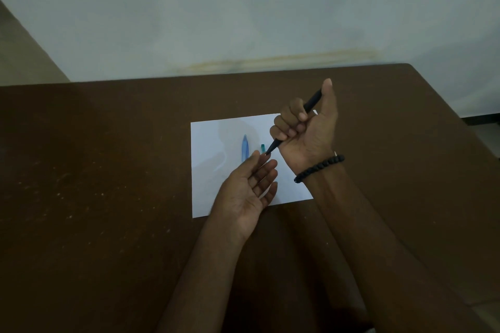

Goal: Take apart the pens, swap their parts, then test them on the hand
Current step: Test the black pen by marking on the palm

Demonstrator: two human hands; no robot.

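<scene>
I note right hand (303, 127) fisted around black pen (295, 121), tip at spread-fingered left hand (249, 189); blue pen (245, 147) on paper (208, 149).

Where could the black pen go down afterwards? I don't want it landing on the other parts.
The paper's left strip, between its left edge and the blue pen, is bare. So is the brown table on both sides of the sheet. It is crowded mid-sheet: the blue pen, a small teal piece, the left hand and the right hand holding the black pen.

No readable text, labels or numbers anywhere.
</scene>
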